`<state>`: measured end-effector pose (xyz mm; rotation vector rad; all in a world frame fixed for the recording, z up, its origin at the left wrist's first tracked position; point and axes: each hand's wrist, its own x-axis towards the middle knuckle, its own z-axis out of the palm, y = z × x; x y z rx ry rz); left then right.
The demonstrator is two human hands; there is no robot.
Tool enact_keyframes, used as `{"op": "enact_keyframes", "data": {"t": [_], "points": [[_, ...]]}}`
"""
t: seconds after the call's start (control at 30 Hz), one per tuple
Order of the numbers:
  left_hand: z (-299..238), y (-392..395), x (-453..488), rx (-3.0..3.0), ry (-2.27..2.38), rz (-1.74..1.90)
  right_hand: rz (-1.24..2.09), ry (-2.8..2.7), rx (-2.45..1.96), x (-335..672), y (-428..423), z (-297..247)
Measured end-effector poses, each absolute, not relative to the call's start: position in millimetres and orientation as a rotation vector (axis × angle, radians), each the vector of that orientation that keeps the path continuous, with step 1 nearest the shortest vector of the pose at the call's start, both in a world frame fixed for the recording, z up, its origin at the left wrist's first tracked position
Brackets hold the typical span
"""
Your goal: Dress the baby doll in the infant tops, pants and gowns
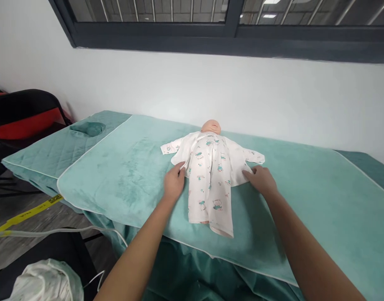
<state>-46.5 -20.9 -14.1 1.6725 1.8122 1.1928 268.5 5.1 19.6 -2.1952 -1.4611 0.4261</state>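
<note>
A baby doll (211,126) lies on its back on the bed, only its head clearly showing. A white baby gown (211,175) with small teal animal prints covers its body and is spread wide, with both sleeves stretched out sideways. My left hand (175,182) pinches the gown's plain white edge on the left side, fingertips closed on the cloth. On the other side, my right hand (261,180) holds the opposite white edge between thumb and fingers. The long printed panels hang down between my hands and hide the doll's legs.
A teal cover (116,167) lies over the bed, its front skirt hanging down. Left of it are a black and red chair (32,121), a yellow tape (32,212) and a pale cable (60,230). A crumpled cloth bundle (49,281) sits lower left. Behind are a white wall and window.
</note>
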Motion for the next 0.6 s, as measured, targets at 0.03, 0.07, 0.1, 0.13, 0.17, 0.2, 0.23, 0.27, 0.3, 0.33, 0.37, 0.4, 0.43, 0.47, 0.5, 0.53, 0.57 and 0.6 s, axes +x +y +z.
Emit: {"op": "enact_keyframes", "data": {"t": [0.03,0.07,0.1,0.13,0.17,0.2,0.23,0.27,0.3,0.33,0.37,0.4,0.43,0.47,0.5,0.53,0.57,0.6], "points": [[-16,-22,-47,1.677,1.784,1.247,0.461,-1.460,-2.179,270,6,22],[-17,-23,-46,1.680,1.765,1.292,0.510,-1.462,-2.151,271,8,24],[-18,-23,-46,1.683,1.754,1.325,0.568,-1.465,-2.108,272,9,27],[-19,-23,-46,1.688,1.749,1.346,0.631,-1.466,-2.050,271,10,31],[-19,-23,-46,1.694,1.745,1.359,0.688,-1.463,-1.982,269,11,36],[-20,-23,-45,1.699,1.742,1.366,0.732,-1.456,-1.912,266,13,42],[-20,-23,-45,1.704,1.741,1.369,0.764,-1.436,-1.830,261,14,49],[-20,-23,-45,1.707,1.741,1.370,0.790,-1.409,-1.736,254,14,57],[-20,-23,-45,1.708,1.743,1.369,0.808,-1.394,-1.639,245,14,65],[-20,-23,-45,1.706,1.747,1.367,0.826,-1.408,-1.546,235,13,73],[-20,-23,-46,1.702,1.752,1.363,0.845,-1.468,-1.466,224,11,81],[-20,-23,-46,1.697,1.758,1.360,0.857,-1.597,-1.416,213,8,89],[-20,-23,-46,1.691,1.766,1.358,0.872,-1.782,-1.395,202,6,96],[-21,-23,-45,1.685,1.775,1.358,0.879,-1.977,-1.394,192,4,103],[-21,-23,-45,1.681,1.783,1.360,0.892,-2.143,-1.404,184,3,108],[-22,-22,-45,1.678,1.788,1.363,0.902,-2.258,-1.421,177,4,111],[-22,-22,-45,1.674,1.792,1.365,0.900,-2.309,-1.446,171,8,113],[-22,-22,-45,1.670,1.796,1.367,0.875,-2.306,-1.477,166,13,114]]}}
